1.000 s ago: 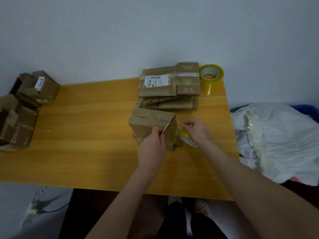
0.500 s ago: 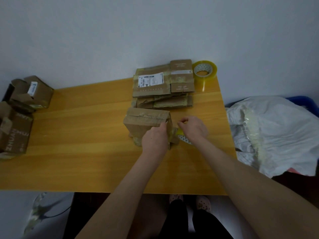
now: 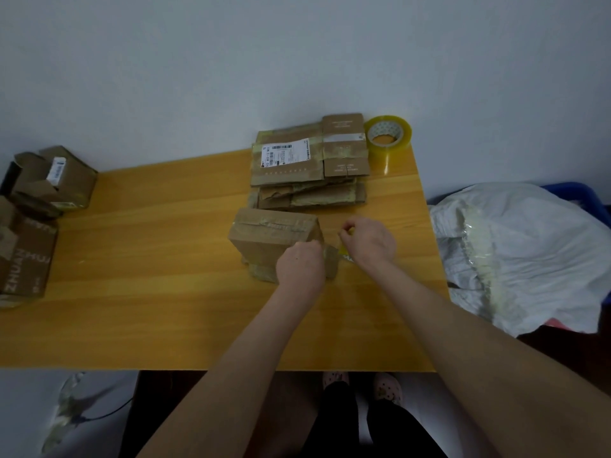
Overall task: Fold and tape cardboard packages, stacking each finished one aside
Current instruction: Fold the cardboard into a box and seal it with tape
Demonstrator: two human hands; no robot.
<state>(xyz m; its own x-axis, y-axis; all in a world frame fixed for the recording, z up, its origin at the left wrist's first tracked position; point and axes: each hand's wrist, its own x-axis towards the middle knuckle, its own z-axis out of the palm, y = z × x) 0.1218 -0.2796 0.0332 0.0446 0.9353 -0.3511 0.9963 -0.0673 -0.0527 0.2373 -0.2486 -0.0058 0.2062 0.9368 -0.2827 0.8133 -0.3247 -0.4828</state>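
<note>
Left hand (image 3: 301,263) grips the box (image 3: 264,239) at its right end — right hand (image 3: 369,241) pinches the tape (image 3: 346,257) just beside it.

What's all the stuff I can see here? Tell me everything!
table: one, yellow wood, under everything.
cardboard package: one, brown, table middle.
package stack: one pile, brown, behind it.
tape roll: one, clear yellowish, far right corner.
second tape roll: one, yellow, mostly hidden under right hand.
open boxes: two, brown, table's left end.
plastic bag: one, white, right of table.
bin: one, blue, under the bag.
feet: two, spotted slippers, under table.
left hand: grips the package's right end.
right hand: holds the second roll.
</note>
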